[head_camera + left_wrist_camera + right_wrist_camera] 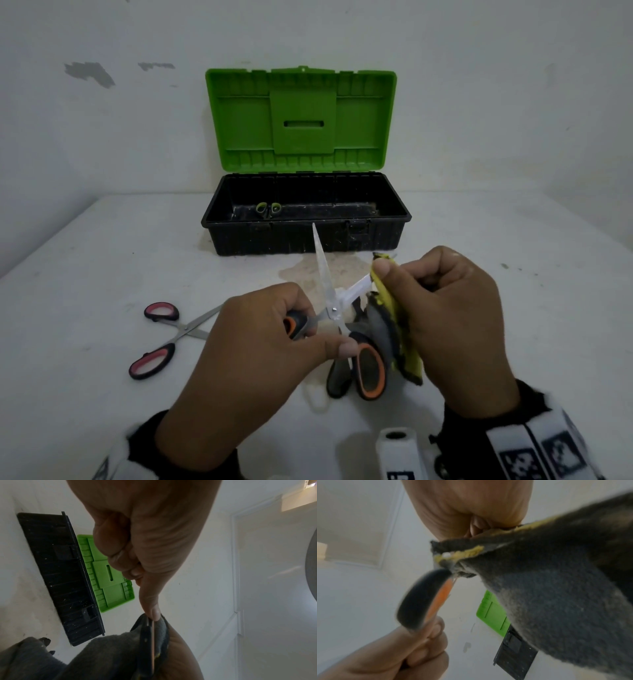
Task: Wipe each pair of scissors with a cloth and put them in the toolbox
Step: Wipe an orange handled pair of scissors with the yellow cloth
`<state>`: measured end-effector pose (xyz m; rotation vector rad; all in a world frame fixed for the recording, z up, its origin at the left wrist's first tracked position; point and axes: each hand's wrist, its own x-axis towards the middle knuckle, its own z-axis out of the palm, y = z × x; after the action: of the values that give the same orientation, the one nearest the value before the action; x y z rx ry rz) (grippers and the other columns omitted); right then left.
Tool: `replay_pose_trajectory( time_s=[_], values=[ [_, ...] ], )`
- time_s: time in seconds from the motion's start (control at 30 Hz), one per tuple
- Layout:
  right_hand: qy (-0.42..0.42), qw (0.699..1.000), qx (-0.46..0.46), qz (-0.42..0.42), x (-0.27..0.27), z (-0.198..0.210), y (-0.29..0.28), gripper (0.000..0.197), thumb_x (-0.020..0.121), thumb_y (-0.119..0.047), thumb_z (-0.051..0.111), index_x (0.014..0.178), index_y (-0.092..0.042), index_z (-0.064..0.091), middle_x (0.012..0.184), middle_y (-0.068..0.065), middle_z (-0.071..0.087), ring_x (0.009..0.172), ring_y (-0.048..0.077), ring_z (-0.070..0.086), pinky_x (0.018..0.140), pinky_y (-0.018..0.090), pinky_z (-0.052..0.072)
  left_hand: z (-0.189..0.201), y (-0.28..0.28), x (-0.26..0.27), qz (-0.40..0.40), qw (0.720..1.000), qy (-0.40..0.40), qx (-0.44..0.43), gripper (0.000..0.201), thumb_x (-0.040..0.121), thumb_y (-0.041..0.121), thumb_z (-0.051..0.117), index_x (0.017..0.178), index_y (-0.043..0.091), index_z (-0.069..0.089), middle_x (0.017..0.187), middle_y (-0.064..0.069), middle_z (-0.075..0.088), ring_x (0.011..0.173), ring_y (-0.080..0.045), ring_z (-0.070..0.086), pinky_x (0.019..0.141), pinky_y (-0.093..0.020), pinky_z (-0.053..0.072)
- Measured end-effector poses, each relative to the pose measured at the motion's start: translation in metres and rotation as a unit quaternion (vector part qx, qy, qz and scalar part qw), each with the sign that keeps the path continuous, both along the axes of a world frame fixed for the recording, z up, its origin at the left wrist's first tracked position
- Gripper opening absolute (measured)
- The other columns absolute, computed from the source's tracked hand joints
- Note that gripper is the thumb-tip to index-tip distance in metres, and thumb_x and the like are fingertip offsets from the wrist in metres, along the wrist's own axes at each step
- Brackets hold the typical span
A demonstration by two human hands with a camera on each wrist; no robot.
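Note:
My left hand (274, 329) grips the black-and-orange handle of an opened pair of scissors (329, 294), held above the table in front of me. One blade points up toward the toolbox; the other runs right into a yellow-and-grey cloth (394, 329). My right hand (442, 308) pinches that cloth around the blade. In the right wrist view the cloth (556, 601) fills the right side and an orange handle loop (426, 601) shows. The black toolbox (308, 236) stands open with its green lid (301, 120) upright. Green-handled scissors (269, 209) lie inside it.
A pair of pink-and-black scissors (164, 339) lies open on the white table (102, 274), left of my left hand. A white wall stands right behind the toolbox. A white device (399, 452) sits at the near edge by my right wrist.

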<state>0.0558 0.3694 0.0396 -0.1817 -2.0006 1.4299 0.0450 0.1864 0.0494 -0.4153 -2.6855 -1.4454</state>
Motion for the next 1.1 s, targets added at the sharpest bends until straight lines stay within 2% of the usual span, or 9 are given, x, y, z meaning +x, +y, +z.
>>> replay_pose_trajectory(
  time_s=[0.13, 0.23, 0.33, 0.47, 0.63, 0.77, 0.87, 0.97, 1.1],
  values=[
    [-0.015, 0.999, 0.006, 0.031, 0.005, -0.002, -0.008, 0.027, 0.075, -0.032, 0.082, 0.065, -0.015, 0.064, 0.061, -0.002, 0.068, 0.05, 0.005, 0.059, 0.048, 0.013, 0.045, 0.0, -0.003, -0.002, -0.001, 1.0, 0.005, 0.0, 0.051, 0.039, 0.067, 0.077, 0.064, 0.026, 0.06, 0.055, 0.014, 0.056, 0.048, 0.001, 0.046, 0.044, -0.013, 0.04],
    [-0.005, 1.0, 0.003, 0.008, 0.002, -0.002, -0.002, 0.028, 0.075, -0.034, 0.082, 0.065, -0.015, 0.064, 0.061, -0.003, 0.067, 0.05, 0.005, 0.059, 0.048, 0.014, 0.046, -0.001, -0.002, -0.003, -0.008, 1.0, 0.009, 0.001, 0.054, 0.037, 0.069, 0.073, 0.062, 0.024, 0.059, 0.056, 0.013, 0.056, 0.049, 0.001, 0.046, 0.047, -0.012, 0.041],
    [0.011, 1.0, -0.007, -0.015, -0.001, -0.002, 0.004, 0.028, 0.077, -0.033, 0.081, 0.064, -0.016, 0.062, 0.059, -0.007, 0.065, 0.05, 0.002, 0.057, 0.049, 0.01, 0.042, -0.003, 0.0, -0.003, -0.012, 1.0, 0.01, 0.003, 0.053, 0.039, 0.068, 0.074, 0.062, 0.023, 0.059, 0.052, 0.013, 0.053, 0.047, -0.001, 0.044, 0.046, -0.014, 0.04],
    [-0.01, 1.0, 0.008, 0.025, 0.0, -0.004, -0.006, 0.026, 0.075, -0.031, 0.082, 0.065, -0.015, 0.064, 0.06, -0.005, 0.067, 0.051, 0.004, 0.059, 0.049, 0.013, 0.045, -0.002, -0.001, -0.008, -0.014, 1.0, 0.024, 0.004, 0.046, 0.044, 0.06, 0.081, 0.06, 0.024, 0.057, 0.051, 0.016, 0.053, 0.046, 0.001, 0.045, 0.046, -0.012, 0.039],
    [0.009, 1.0, -0.005, -0.025, -0.018, -0.003, 0.006, 0.027, 0.078, -0.034, 0.081, 0.064, -0.018, 0.063, 0.062, -0.008, 0.067, 0.052, 0.001, 0.057, 0.052, 0.012, 0.044, -0.005, 0.005, -0.017, -0.015, 0.998, 0.056, 0.001, 0.043, 0.053, 0.051, 0.086, 0.059, 0.024, 0.054, 0.051, 0.016, 0.051, 0.047, -0.001, 0.043, 0.047, -0.013, 0.038],
    [-0.005, 1.0, 0.015, 0.023, -0.017, -0.004, -0.006, 0.026, 0.078, -0.029, 0.081, 0.066, -0.014, 0.064, 0.064, -0.005, 0.068, 0.053, 0.001, 0.059, 0.051, 0.009, 0.044, -0.006, 0.002, -0.024, -0.01, 0.997, 0.071, -0.002, 0.044, 0.051, 0.055, 0.084, 0.058, 0.026, 0.052, 0.055, 0.016, 0.053, 0.049, -0.001, 0.045, 0.049, -0.012, 0.039],
    [0.009, 1.0, 0.006, -0.004, -0.022, -0.003, -0.001, 0.029, 0.077, -0.031, 0.082, 0.064, -0.014, 0.063, 0.061, -0.003, 0.067, 0.051, 0.002, 0.057, 0.05, 0.011, 0.043, -0.007, 0.001, -0.025, -0.018, 0.997, 0.071, 0.012, 0.044, 0.052, 0.054, 0.086, 0.057, 0.025, 0.053, 0.051, 0.012, 0.049, 0.047, -0.003, 0.041, 0.046, -0.014, 0.037],
    [0.027, 0.999, -0.013, -0.032, -0.026, 0.0, 0.004, 0.029, 0.078, -0.033, 0.081, 0.064, -0.016, 0.063, 0.059, -0.006, 0.065, 0.051, 0.001, 0.056, 0.051, 0.009, 0.042, -0.008, 0.002, -0.025, -0.022, 0.997, 0.071, 0.02, 0.043, 0.053, 0.051, 0.086, 0.057, 0.024, 0.053, 0.049, 0.012, 0.046, 0.046, -0.003, 0.039, 0.045, -0.014, 0.036],
    [0.02, 1.0, -0.003, 0.011, -0.019, -0.003, -0.006, 0.027, 0.077, -0.032, 0.082, 0.065, -0.017, 0.063, 0.061, -0.006, 0.067, 0.052, 0.002, 0.057, 0.052, 0.013, 0.045, -0.007, -0.005, -0.023, -0.022, 0.996, 0.078, 0.024, 0.043, 0.051, 0.051, 0.087, 0.057, 0.024, 0.053, 0.049, 0.011, 0.047, 0.046, -0.004, 0.041, 0.045, -0.013, 0.036]
  ],
)
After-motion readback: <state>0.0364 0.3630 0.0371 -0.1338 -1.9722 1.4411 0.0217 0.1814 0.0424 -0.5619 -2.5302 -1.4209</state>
